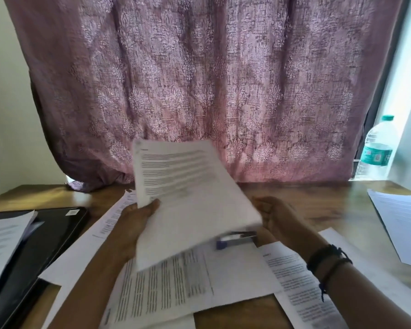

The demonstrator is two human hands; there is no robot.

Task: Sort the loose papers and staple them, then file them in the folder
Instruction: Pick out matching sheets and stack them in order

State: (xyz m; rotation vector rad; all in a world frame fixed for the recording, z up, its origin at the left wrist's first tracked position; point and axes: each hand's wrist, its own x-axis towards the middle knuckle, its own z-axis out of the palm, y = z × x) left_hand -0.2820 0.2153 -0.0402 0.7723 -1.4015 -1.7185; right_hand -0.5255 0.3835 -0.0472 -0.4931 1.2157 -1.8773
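**Findings.** The left hand [138, 224] gripped a sheaf of papers [190, 200] by its lower left edge, thumb on the printed face. It held the sheaf tilted in the air directly above the stapler [235, 238]. The stapler lay on loose sheets [188, 286] that spread in front of it and to its right across the table [342, 205]. The right hand [275, 217] sat just right of the stapler, at the sheaf's lower right corner, with its fingers curled. The frame was blurred there, so it could not be told whether that hand pinched the corner. A black folder [52, 233] lay well to the left of the stapler with pages on it. A further pile [401, 222] rested far to the stapler's right.

**Judgement.** The step in hand appeared to be gathering a sorted set for stapling.

**Recommendations.**
- Tap the sheaf's edges flush on the table.
- Pinch one top corner firmly so that no page slips.
- Seat that corner fully in the stapler's mouth before pressing.
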